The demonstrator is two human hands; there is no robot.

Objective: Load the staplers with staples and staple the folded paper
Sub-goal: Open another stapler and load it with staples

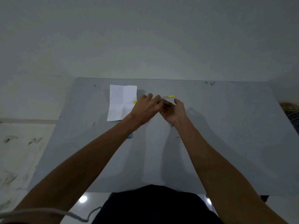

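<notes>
I see both arms stretched out over the grey tabletop (210, 126). My left hand (145, 109) and right hand (174, 110) meet just right of the folded paper (121, 102), fingers clenched on a yellow-tipped stapler (167, 97) — opened out, one yellow end peeking beside the paper. Pale wall behind; marked floor left.

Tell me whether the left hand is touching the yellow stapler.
Touching. The head view shows the left hand with its fingers closed over the stapler's metal arm, the yellow tip sticking out beyond them toward the right hand.
</notes>
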